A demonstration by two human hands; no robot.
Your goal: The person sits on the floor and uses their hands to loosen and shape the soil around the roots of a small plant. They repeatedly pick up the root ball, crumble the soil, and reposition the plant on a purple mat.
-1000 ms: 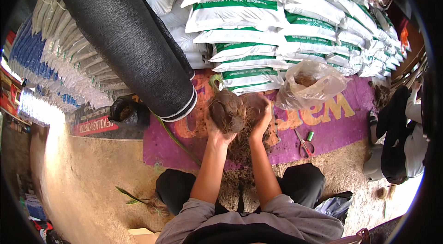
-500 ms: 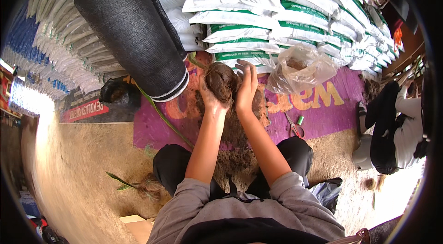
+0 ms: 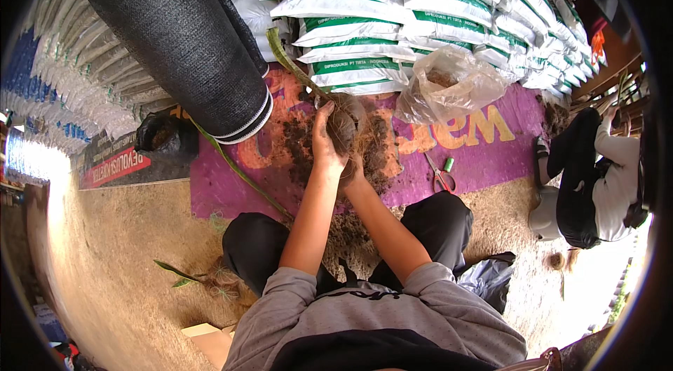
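Note:
Over the purple banner (image 3: 484, 171), I hold a brown, fibrous root ball (image 3: 343, 125) in both hands. From its top a long green leaf (image 3: 282, 55) with pale edges reaches up and to the left. My left hand (image 3: 325, 146) cups the ball's left side, thumb and fingers pressed against it. Below and to the right, my right hand (image 3: 353, 169) supports the ball; its fingers are mostly hidden behind it. Loose dark soil (image 3: 298, 153) lies scattered on the banner around my hands.
Red-handled scissors (image 3: 443, 180) and a green thread spool (image 3: 449, 163) lie right. Beyond are an open clear bag (image 3: 456, 87), stacked white-and-green sacks (image 3: 357, 24) and a black mesh roll (image 3: 182, 41). A black bag (image 3: 165, 136) sits left; another person (image 3: 596, 181) is far right.
My right hand has moved from beside the ball to underneath it. The ball has tilted, bringing more of the leaf into sight. The whole view has shifted slightly.

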